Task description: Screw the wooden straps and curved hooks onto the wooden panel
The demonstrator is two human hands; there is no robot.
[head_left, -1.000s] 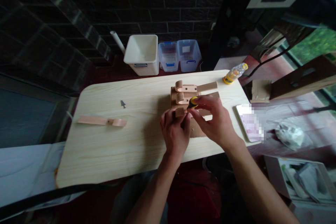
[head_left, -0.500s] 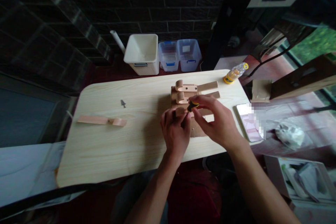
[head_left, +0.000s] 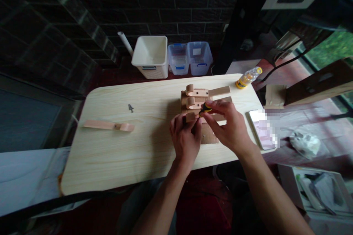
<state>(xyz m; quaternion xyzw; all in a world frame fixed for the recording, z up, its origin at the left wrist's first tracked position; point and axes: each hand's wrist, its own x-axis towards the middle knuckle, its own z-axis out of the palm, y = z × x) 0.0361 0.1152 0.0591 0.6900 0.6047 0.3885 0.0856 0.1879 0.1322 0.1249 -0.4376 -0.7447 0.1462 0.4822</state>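
Observation:
My right hand (head_left: 230,126) pinches a short black and yellow screwdriver (head_left: 206,108), its tip slanting down toward a wooden hook piece (head_left: 190,118). The fingers of my left hand (head_left: 185,137) close around that hook piece's rounded end, against a brown wooden board (head_left: 209,135). Farther back on the board lie two similar pieces, a middle hook (head_left: 191,103) and a far hook (head_left: 199,91), with dark screw holes or heads in them. My hands partly cover the near piece, and the exact contact of the screwdriver tip is hard to make out.
On the pale table (head_left: 110,161), a loose wooden hook piece (head_left: 107,125) and a few dark screws (head_left: 131,108) lie left. A clear bottle with yellow ends (head_left: 248,77) and a phone (head_left: 259,126) are at the right. Bins (head_left: 151,68) stand behind the table.
The right hand and screwdriver have shifted slightly, with the screwdriver's handle now leaning a little more to the right. The left hand stays on the hook piece; the whole view has drifted slightly.

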